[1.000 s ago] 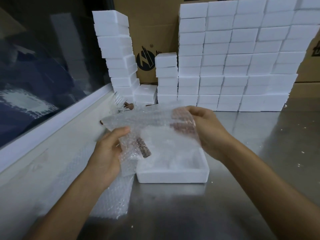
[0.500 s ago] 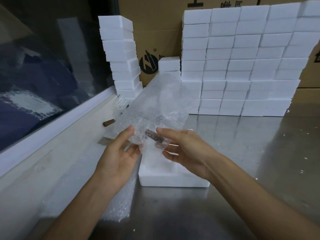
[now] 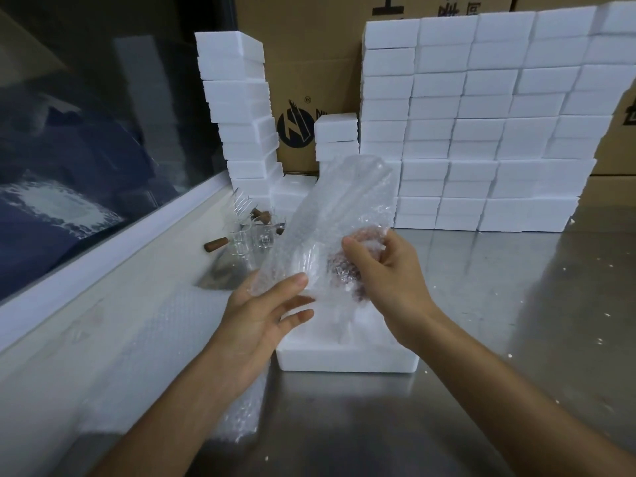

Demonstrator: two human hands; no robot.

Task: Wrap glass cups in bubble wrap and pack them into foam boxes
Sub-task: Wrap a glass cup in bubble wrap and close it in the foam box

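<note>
Glass cup point(image 3: 344, 270), half rolled in bubble wrap point(image 3: 330, 222), is held above an open foam box point(image 3: 347, 359) near the table's left edge. The right hand point(image 3: 389, 287) grips the bundle; the left hand point(image 3: 261, 325) steadies it with straight fingers. Wrapping is under way; next, probably, tucking the loose end.

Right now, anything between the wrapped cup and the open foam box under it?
Nothing visible. The right hand grips the wrapped cup directly above the open foam box. The left hand touches the bubble wrap's lower left edge, off to the side of the drop path. Box interior is partly hidden by the wrap.
</note>
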